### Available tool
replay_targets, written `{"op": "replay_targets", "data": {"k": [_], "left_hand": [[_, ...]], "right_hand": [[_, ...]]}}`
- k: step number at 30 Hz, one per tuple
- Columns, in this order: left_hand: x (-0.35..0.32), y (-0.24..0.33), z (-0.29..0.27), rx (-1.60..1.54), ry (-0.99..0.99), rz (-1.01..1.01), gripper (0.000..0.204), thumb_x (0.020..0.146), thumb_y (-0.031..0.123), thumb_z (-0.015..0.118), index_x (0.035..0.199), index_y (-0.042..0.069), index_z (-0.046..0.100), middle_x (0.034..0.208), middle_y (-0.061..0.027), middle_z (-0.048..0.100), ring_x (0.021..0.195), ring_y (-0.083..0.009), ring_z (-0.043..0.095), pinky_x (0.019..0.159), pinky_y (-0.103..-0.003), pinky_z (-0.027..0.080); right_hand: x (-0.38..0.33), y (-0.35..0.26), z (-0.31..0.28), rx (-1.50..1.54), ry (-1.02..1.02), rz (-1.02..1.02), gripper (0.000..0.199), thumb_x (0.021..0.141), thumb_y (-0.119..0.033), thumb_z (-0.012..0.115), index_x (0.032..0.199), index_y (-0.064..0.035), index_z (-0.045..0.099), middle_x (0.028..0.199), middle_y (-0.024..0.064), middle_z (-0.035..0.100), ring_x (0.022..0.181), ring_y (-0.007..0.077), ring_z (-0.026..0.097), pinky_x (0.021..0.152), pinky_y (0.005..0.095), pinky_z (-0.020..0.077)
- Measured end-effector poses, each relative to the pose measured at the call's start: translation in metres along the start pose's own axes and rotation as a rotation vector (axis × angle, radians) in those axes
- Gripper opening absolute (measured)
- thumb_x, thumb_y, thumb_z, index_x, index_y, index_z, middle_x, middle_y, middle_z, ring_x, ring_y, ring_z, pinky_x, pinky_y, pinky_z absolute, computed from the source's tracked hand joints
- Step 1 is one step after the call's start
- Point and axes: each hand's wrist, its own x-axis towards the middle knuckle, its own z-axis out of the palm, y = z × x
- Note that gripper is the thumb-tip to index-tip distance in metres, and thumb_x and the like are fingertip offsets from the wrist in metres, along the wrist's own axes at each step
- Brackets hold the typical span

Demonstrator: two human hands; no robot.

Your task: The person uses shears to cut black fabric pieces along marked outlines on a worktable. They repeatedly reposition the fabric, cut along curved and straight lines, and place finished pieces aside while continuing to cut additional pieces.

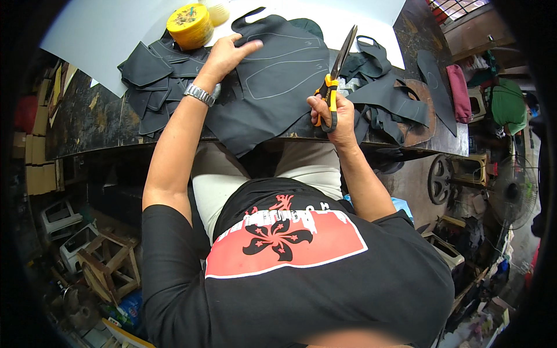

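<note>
My right hand [338, 113] is closed round the handles of a pair of scissors [332, 87] with yellow and black grips. Their long dark blades point away from me and look closed together. A black sheet of material [278, 75], marked with pale curved outlines, lies over the table, its near corner hanging past the edge. My left hand [226, 55] rests at the sheet's left side, thumb stretched apart from the fingers; some fingertips are hard to see. Left of it lies a pile of cut black pieces [154, 72].
Black offcuts [389, 101] lie on the table's right side, partly over a brown round-edged board [420, 130]. A yellow round container [190, 26] stands at the far left. White sheeting [116, 37] covers the back. Off to the right stands a fan [512, 191].
</note>
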Motion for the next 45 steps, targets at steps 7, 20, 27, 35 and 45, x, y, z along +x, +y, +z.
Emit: {"op": "replay_targets", "data": {"k": [7, 20, 27, 35, 45], "left_hand": [[-0.032, 0.021, 0.007, -0.062, -0.110, -0.072, 0.063, 0.068, 0.024, 0.085, 0.108, -0.015, 0.058, 0.103, -0.0214, 0.066, 0.100, -0.0259, 0.064, 0.086, -0.036, 0.053], [-0.108, 0.092, 0.052, -0.988, 0.115, 0.034, 0.028, 0.095, 0.015, 0.058, 0.115, -0.005, 0.058, 0.112, -0.0104, 0.064, 0.094, -0.0174, 0.066, 0.085, -0.033, 0.056], [-0.177, 0.098, 0.089, -1.054, -0.365, -0.264, 0.046, 0.097, 0.015, 0.056, 0.137, -0.004, 0.044, 0.133, -0.0115, 0.053, 0.124, -0.0188, 0.050, 0.106, -0.033, 0.040], [-0.202, 0.071, -0.010, -0.191, -0.001, 0.079, 0.035, 0.090, 0.004, 0.063, 0.125, 0.001, 0.060, 0.108, -0.0117, 0.065, 0.099, -0.0182, 0.065, 0.085, -0.028, 0.052], [-0.176, 0.032, -0.048, 0.240, 0.334, -0.120, 0.064, 0.078, 0.026, 0.079, 0.134, 0.007, 0.053, 0.102, -0.0190, 0.067, 0.086, -0.0286, 0.068, 0.083, -0.034, 0.052]], "right_hand": [[0.001, -0.001, 0.000, -0.015, 0.014, 0.014, 0.022, 0.081, -0.017, 0.079, 0.085, -0.0039, 0.062, 0.062, -0.0015, 0.057, 0.050, 0.0055, 0.053, 0.048, 0.0199, 0.0426], [-0.006, -0.065, -0.006, 0.065, 0.124, -0.246, 0.023, 0.085, -0.017, 0.075, 0.089, 0.0010, 0.062, 0.067, 0.0042, 0.059, 0.054, 0.0099, 0.057, 0.050, 0.0225, 0.0485], [-0.024, -0.063, 0.006, 0.027, -0.168, 0.046, 0.022, 0.082, -0.014, 0.077, 0.089, -0.0003, 0.062, 0.068, 0.0022, 0.062, 0.054, 0.0083, 0.059, 0.049, 0.0204, 0.0465], [-0.020, -0.040, 0.015, 0.052, -0.333, 0.335, 0.030, 0.086, -0.029, 0.072, 0.083, -0.0010, 0.061, 0.066, 0.0044, 0.058, 0.051, 0.0112, 0.055, 0.047, 0.0237, 0.0456], [-0.009, -0.020, 0.014, 0.174, -0.732, 0.688, 0.052, 0.094, -0.053, 0.052, 0.089, -0.0024, 0.059, 0.074, 0.0073, 0.059, 0.062, 0.0152, 0.059, 0.056, 0.0268, 0.0471]]}}
